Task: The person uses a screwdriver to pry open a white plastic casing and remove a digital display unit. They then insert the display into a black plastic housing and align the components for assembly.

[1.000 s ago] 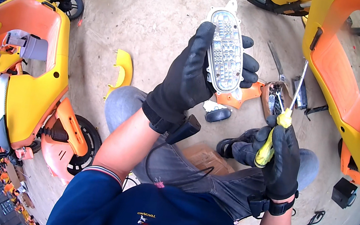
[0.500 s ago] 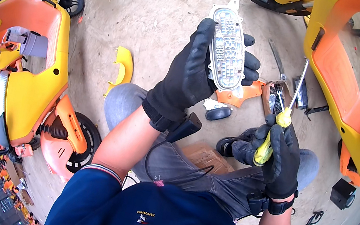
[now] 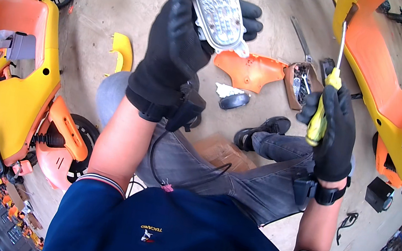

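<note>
My left hand (image 3: pixel 180 42), in a black glove, grips an oblong clear lamp unit (image 3: pixel 219 9) with rows of small round lenses, held high near the top edge. A black cable (image 3: pixel 162 164) hangs from under that hand toward my lap. My right hand (image 3: pixel 336 129), also gloved in black, holds a screwdriver (image 3: pixel 327 83) with a yellow handle; its thin metal shaft points up. The two hands are apart, with the screwdriver tip to the right of the lamp. I sit with my legs in grey jeans (image 3: pixel 235 176) stretched over the concrete floor.
An orange and yellow scooter body (image 3: pixel 16 84) lies at the left, another one (image 3: pixel 384 81) at the right. On the floor ahead lie an orange panel (image 3: pixel 252 71), a yellow panel (image 3: pixel 122 51), a brown tray of small parts (image 3: pixel 298 83) and a black box (image 3: pixel 378 193).
My left hand has lifted the lamp unit upward and closer to the camera. My right hand has risen with the screwdriver and shifted a little to the right.
</note>
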